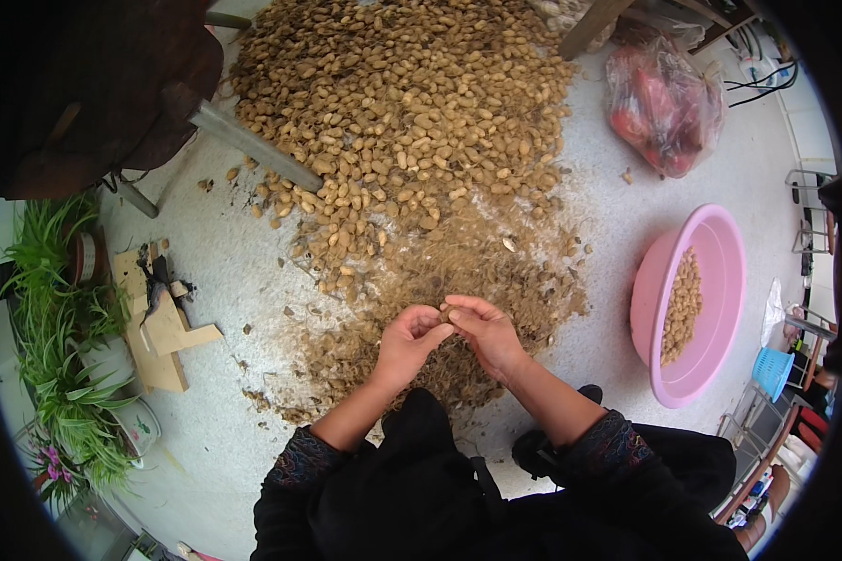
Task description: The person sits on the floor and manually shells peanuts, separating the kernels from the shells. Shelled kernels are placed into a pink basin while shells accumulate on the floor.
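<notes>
My left hand (408, 345) and my right hand (488, 335) meet in front of me, low over the floor litter. Between their fingertips they pinch one small brown peanut (445, 313), partly hidden by the fingers. Beyond them spreads a large heap of unshelled peanuts (407, 105) on the grey floor. Loose soil, roots and broken bits (463, 259) lie under and around my hands. To the right stands a pink plastic basin (726, 301) with unshelled peanuts (682, 308) in its bottom.
A metal leg (256, 146) of a dark seat stands in the heap's left side. Cut cardboard (172, 333) and potted spider plants (70, 379) are at left. A clear plastic bag with red contents (663, 105) lies at upper right. A blue basket (772, 372) is at far right.
</notes>
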`<action>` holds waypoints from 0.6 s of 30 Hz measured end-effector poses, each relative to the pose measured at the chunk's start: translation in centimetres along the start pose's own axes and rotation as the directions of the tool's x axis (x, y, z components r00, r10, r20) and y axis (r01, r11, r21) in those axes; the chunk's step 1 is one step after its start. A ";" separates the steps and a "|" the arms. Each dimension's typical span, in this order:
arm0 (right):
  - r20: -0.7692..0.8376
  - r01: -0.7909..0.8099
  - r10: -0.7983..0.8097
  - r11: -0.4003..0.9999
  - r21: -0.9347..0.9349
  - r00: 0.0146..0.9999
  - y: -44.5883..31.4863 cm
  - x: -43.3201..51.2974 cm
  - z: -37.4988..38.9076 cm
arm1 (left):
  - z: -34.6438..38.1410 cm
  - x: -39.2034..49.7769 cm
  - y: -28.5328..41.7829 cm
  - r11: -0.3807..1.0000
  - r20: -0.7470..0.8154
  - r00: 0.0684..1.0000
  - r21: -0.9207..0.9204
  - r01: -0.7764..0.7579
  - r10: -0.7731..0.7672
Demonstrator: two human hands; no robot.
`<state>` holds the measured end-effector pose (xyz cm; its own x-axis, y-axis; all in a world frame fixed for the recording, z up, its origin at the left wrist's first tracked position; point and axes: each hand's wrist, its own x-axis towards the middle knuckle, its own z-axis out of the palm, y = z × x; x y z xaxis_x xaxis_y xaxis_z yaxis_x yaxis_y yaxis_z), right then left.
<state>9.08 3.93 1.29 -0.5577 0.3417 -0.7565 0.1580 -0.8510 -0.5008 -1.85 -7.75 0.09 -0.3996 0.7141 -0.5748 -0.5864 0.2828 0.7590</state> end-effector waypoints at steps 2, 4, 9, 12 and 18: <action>0.017 0.039 -0.038 0.999 -0.038 0.999 0.4 -0.1 0.1 | -0.2 -0.1 -0.3 1.000 -0.013 1.000 0.018 -0.018 0.019; 0.046 0.089 -0.085 0.993 -0.081 0.995 0.1 -0.5 0.4 | -0.5 -0.1 0.3 0.999 -0.059 0.997 0.006 0.054 -0.053; 0.083 0.114 -0.106 0.988 -0.104 0.991 0.4 -0.7 0.3 | -1.2 -0.2 -1.2 0.989 -0.141 0.981 0.046 0.143 -0.135; 0.075 0.135 -0.119 0.956 -0.262 0.990 0.0 -1.3 0.3 | -1.1 -0.5 -1.3 0.936 -0.171 0.974 0.342 -0.081 0.146; 0.141 0.316 -0.287 0.778 -0.543 0.947 1.3 -1.3 -0.8 | 0.0 -0.6 0.3 0.909 0.037 0.974 0.352 -0.222 0.223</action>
<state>10.71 2.69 1.27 -0.6887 0.5117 -0.5137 0.3888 -0.3375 -0.8573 -1.78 -8.14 0.65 -0.4939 0.7826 -0.3790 -0.1969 0.3239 0.9254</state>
